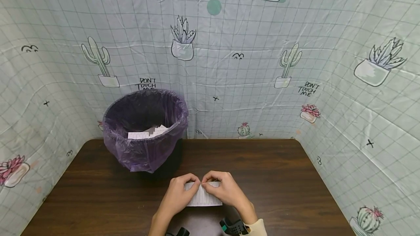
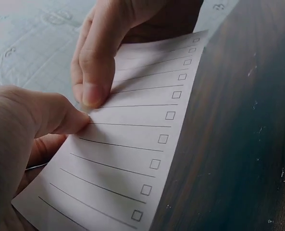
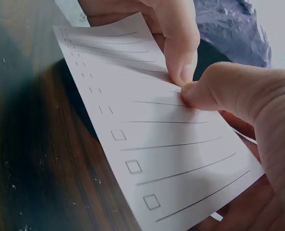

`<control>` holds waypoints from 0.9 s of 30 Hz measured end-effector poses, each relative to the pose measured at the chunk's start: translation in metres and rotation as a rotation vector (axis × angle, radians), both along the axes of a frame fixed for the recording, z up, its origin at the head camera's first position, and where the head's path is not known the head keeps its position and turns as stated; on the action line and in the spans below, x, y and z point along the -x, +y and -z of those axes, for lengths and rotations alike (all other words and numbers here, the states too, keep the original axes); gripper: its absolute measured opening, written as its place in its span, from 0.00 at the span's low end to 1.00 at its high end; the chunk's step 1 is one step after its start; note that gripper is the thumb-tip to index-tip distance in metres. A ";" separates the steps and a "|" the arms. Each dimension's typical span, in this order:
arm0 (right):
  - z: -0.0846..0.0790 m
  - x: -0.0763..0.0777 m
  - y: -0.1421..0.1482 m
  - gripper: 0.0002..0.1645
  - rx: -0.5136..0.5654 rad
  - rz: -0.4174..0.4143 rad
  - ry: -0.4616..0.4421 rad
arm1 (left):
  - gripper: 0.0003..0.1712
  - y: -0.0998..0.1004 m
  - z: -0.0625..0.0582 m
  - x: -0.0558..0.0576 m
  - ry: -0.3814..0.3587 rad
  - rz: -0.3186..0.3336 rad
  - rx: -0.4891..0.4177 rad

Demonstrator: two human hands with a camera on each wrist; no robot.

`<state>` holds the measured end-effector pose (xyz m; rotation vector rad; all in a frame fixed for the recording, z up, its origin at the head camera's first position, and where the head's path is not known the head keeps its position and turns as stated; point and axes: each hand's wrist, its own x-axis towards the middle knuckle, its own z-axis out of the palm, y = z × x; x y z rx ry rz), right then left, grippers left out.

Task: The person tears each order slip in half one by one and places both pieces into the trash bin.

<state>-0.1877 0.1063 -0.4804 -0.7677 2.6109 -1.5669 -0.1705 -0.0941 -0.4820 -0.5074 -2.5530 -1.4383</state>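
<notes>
A white checklist paper (image 1: 204,200), printed with lines and small square boxes, is held just over the table between both hands. My left hand (image 1: 178,194) pinches its upper edge near the middle, thumb on the printed face and fingers behind. Right beside it, my right hand (image 1: 226,188) pinches the same edge in the same way. Both thumb tips nearly meet, as the left wrist view shows on the paper (image 2: 128,125). Seen from the right wrist, the sheet (image 3: 156,125) bends slightly between the hands. Most of the fingers behind the paper are hidden.
A dark bin (image 1: 170,163) lined with a purple bag (image 1: 144,152) stands at the back left of the brown table (image 1: 262,166). Pieces of white printed paper (image 1: 138,135) lie inside it. A cactus-patterned curtain (image 1: 216,72) surrounds the table's back and sides.
</notes>
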 end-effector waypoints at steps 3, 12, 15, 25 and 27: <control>0.001 0.001 0.002 0.03 -0.012 0.012 0.004 | 0.06 0.000 0.000 0.000 -0.010 -0.001 0.000; 0.002 0.005 0.013 0.05 -0.053 0.093 -0.012 | 0.05 -0.004 -0.002 0.000 -0.017 -0.031 -0.004; 0.001 0.006 0.017 0.05 -0.046 0.109 -0.010 | 0.04 -0.005 -0.003 0.000 -0.005 -0.046 0.000; 0.002 0.008 0.022 0.04 -0.029 0.133 -0.015 | 0.04 -0.007 -0.001 0.001 0.027 -0.085 -0.002; 0.002 0.008 0.023 0.04 -0.028 0.131 -0.023 | 0.03 -0.007 -0.001 0.001 0.032 -0.091 -0.010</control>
